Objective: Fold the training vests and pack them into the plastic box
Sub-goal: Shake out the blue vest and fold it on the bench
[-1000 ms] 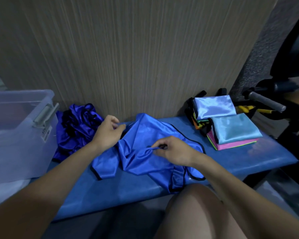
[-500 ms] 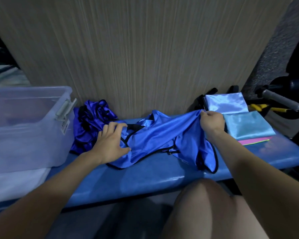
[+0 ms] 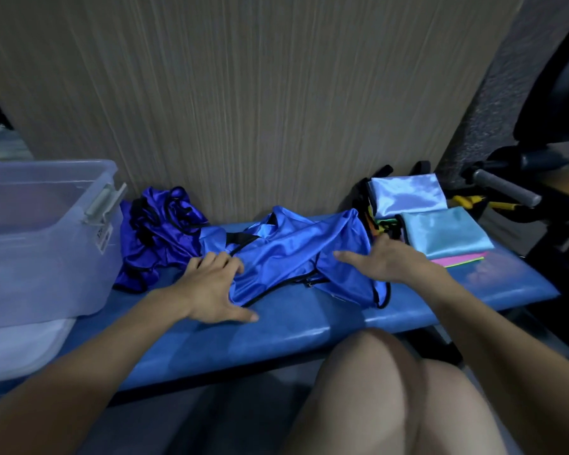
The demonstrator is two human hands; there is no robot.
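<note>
- Bench [image 3: 276,336]: bare blue padding lies between its front edge and both hands.
- Left hand [image 3: 211,287]: fingers spread flat, pressing the blue vest [image 3: 286,257] at its left edge; thumb on the bench.
- Right hand [image 3: 385,261]: fingers extended, resting on the vest's right part, gripping nothing.
- Crumpled vests [image 3: 158,234]: beyond the left fingers.
- Plastic box [image 3: 43,244]: left of those.
- Folded vests [image 3: 440,231]: just right of the right fingers.

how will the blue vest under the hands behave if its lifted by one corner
Probably floppy: the blue vest lies in soft folds on the bench, so it should droop and lose its shape. Its shiny surface suggests slippery cloth that may slide on the bench. It looks thin, so likely light; the left hand and right hand lie flat on it.
</note>
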